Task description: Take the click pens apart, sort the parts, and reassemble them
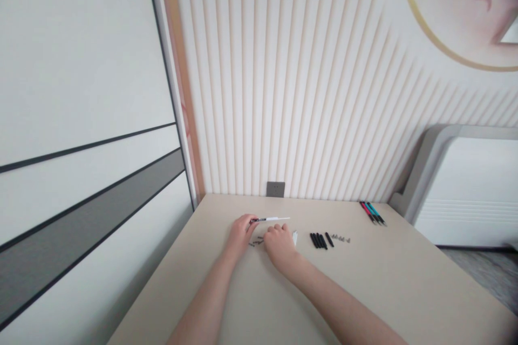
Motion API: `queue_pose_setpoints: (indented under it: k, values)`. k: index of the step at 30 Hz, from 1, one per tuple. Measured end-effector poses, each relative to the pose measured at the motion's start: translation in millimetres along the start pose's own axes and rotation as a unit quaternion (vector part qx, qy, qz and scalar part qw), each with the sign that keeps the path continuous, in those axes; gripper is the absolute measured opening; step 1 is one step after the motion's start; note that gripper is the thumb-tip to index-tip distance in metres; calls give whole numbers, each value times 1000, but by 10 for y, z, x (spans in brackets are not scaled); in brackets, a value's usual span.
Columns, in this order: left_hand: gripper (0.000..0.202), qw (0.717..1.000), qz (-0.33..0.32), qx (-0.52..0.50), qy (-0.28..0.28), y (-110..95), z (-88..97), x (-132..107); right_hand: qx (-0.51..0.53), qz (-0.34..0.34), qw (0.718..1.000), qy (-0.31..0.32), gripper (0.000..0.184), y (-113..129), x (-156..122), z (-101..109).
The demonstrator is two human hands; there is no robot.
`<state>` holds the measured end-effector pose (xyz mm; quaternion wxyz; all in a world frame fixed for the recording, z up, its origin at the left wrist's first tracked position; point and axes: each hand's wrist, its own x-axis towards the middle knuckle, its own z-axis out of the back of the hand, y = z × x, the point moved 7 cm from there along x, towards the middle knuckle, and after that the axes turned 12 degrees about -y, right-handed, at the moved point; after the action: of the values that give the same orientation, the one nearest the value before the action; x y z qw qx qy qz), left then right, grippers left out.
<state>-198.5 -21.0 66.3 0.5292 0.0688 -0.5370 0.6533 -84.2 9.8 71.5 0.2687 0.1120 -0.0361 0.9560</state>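
My left hand [242,232] pinches a thin white pen refill with a black end [270,219], held level just above the beige table [364,285]. Beside it, my right hand [279,242] rests knuckles-up on the table with fingers curled down over small dark parts [256,241]; what its fingers hold is hidden. A white pen piece [295,237] lies right of that hand. Farther right lie several black pen barrels [320,240] in a row, then a few small grey tips [341,238].
Red, teal and black pens [373,212] lie at the table's far right by the ribbed wall. A grey wall socket [275,189] sits at the back edge. A white cabinet [469,188] stands to the right, a panelled wall on the left.
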Motion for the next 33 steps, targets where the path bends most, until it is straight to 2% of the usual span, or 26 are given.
queue_pose_setpoints:
  k: [7,11,16,18,21,24,26,28,30,31,33]
  values:
    - [17,1000,4,-1,6,13,-11,7,-46,31,998,-23,24,6,18,-24]
    - [18,1000,-2,8,13,0,-19,12,-55,76,994,-53,20,10,-13,6]
    - [20,998,-27,21,47,-108,-65,-18,-3,187,973,-137,15,60,-244,256]
    - [21,996,-43,27,71,-176,-108,-47,60,193,966,-160,16,-21,-395,388]
    - [20,992,-68,30,103,-281,-175,-91,174,106,958,-202,17,-384,-593,514]
    - [19,990,-82,26,115,-349,-208,-111,294,-12,923,-248,21,-899,-751,443]
    - [18,989,-84,22,117,-369,-216,-113,373,-109,878,-280,26,-1269,-834,296]
    - [18,989,-85,21,117,-381,-215,-108,444,-206,816,-308,35,-1578,-912,114]
    - [19,990,-85,22,114,-394,-209,-100,509,-251,763,-310,42,-1728,-948,-37]
    - [20,990,-84,22,112,-402,-206,-95,528,-259,749,-306,44,-1753,-951,-82]
    - [20,990,-83,21,110,-417,-203,-87,539,-259,745,-295,45,-1739,-943,-115]
